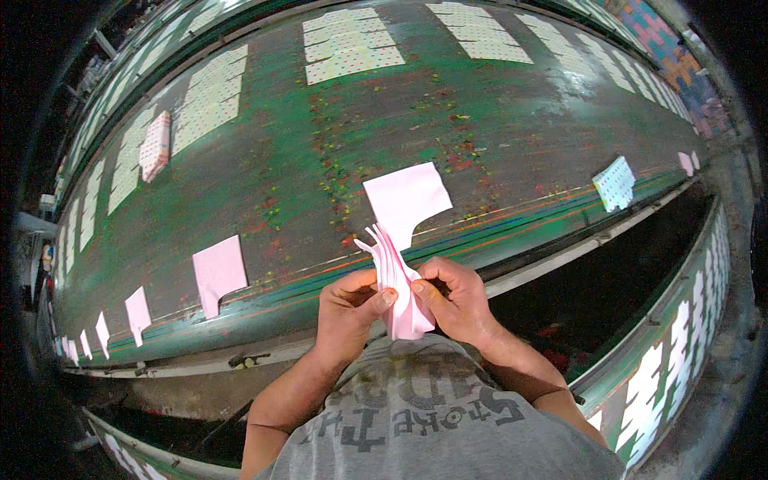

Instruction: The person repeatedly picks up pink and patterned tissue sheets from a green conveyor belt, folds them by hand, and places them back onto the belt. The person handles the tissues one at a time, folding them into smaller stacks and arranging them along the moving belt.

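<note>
Between my two hands, close to my chest, is a bunch of pink fabric pieces, several layers fanned apart at the top. My left hand pinches the bunch from the left, thumb on its front. From the other side my right hand grips it with thumb and fingers. Just beyond, a single pale pink cut piece lies flat on the long green table, its narrow end partly behind the bunch. Another pink piece lies to the left along the near edge.
More pink pieces are spaced leftward along the edge. A dotted blue stack sits at right, a dotted pink stack at far left. Dotted pale panels line the far side. Behind the near rail is a dark gap, then another table.
</note>
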Demonstrator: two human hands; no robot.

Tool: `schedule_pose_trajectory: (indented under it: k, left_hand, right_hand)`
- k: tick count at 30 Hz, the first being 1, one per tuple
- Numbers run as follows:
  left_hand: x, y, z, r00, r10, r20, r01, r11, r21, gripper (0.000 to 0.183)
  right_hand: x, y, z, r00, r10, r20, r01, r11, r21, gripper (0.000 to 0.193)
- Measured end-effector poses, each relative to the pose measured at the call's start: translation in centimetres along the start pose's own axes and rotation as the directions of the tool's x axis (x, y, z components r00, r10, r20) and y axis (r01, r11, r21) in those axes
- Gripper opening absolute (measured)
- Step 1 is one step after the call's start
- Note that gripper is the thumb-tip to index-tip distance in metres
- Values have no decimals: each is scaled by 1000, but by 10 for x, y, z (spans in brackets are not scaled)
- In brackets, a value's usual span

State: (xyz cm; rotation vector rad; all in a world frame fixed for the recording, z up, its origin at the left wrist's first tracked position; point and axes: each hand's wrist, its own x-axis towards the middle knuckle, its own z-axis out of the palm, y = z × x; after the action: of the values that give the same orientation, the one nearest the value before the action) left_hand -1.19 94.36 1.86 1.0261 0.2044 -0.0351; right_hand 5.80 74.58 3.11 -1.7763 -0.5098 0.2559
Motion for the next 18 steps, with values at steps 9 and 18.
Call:
schedule_pose_trajectory:
  k: [9,18]
  left_hand:
    - [16,-8,4,997,-10,80,12,1000,-20,28]
    - [37,-32,54,999,28,42,-31,997,68,26]
  right_hand:
    - [-7,2,-16,977,201,67,-211,942,260,20]
    - [-1,21,-63,995,99,-13,-97,990,102,16]
